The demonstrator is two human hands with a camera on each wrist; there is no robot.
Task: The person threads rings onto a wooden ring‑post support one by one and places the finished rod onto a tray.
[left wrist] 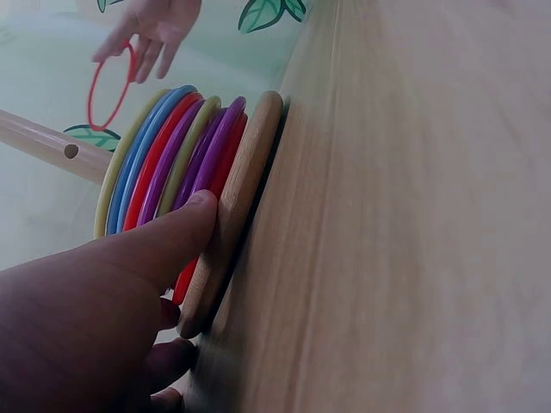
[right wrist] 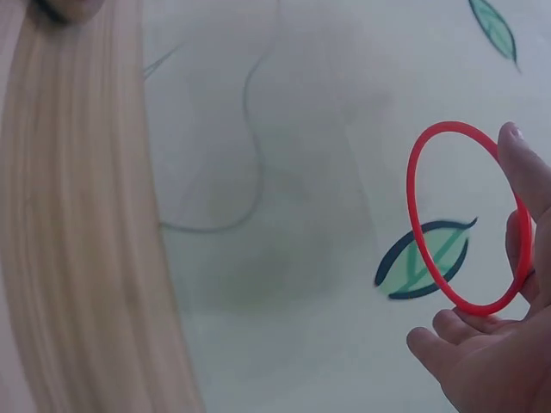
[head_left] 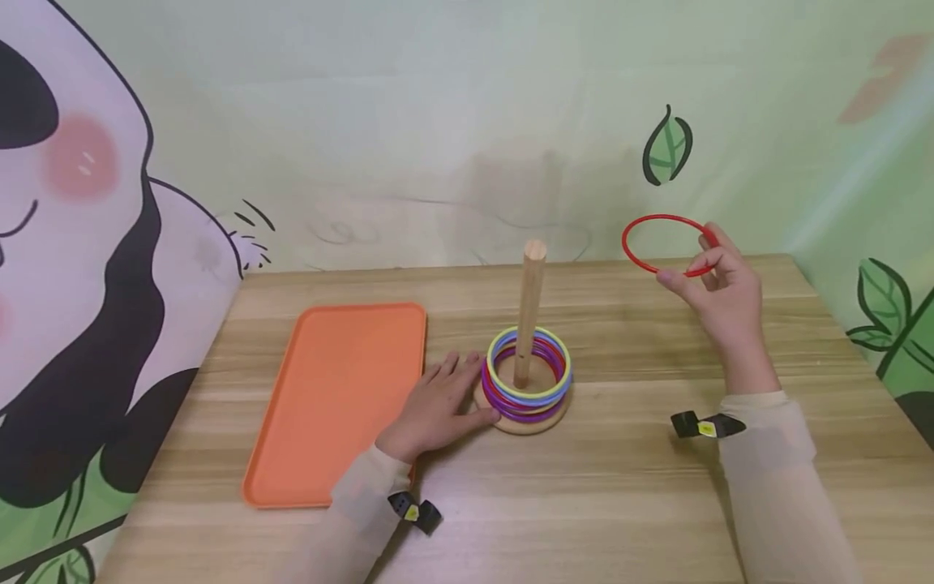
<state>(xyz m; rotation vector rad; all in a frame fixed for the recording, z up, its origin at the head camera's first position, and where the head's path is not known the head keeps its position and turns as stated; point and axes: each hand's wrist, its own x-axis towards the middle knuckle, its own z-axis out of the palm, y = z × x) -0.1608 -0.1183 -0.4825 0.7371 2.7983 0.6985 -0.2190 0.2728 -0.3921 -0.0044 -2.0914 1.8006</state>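
Observation:
Up over the right rear of the table, my right hand [head_left: 730, 284] holds a thin red ring [head_left: 625, 235] between thumb and fingers. The right wrist view shows that red ring [right wrist: 411, 189] tilted against the backdrop. A wooden peg [head_left: 531, 300] stands upright on a round wooden base [head_left: 521, 428]. Around the peg lies a stack of rings [head_left: 490, 397]: yellow, blue, red and purple. My left hand [head_left: 438, 410] rests at the left of the base, fingers extended. In the left wrist view, its thumb [left wrist: 185, 228] touches the lower rings and base edge.
An orange tray [head_left: 343, 389] lies left of the stand, partly under the left forearm. The wooden table [head_left: 620, 487] meets a printed backdrop [head_left: 401, 122] at its rear edge, with a panda drawn on the left.

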